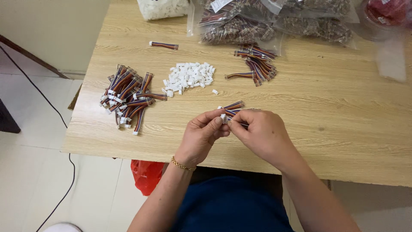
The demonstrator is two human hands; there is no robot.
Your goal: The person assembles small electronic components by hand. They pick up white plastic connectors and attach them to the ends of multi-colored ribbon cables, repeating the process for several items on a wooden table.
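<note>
Both hands, left hand [201,133] and right hand [259,131], pinched one wire piece [231,107] with closed fingers. A finished pile [126,96] lay on the desk [326,129]; many white plugs [190,76] waited.

A light wood-grain bench [343,129] fills most of the frame. At left lies a pale tiled floor [30,172], crossed by a black cable [68,172]; a cream wall [51,25] stands upper left.
</note>
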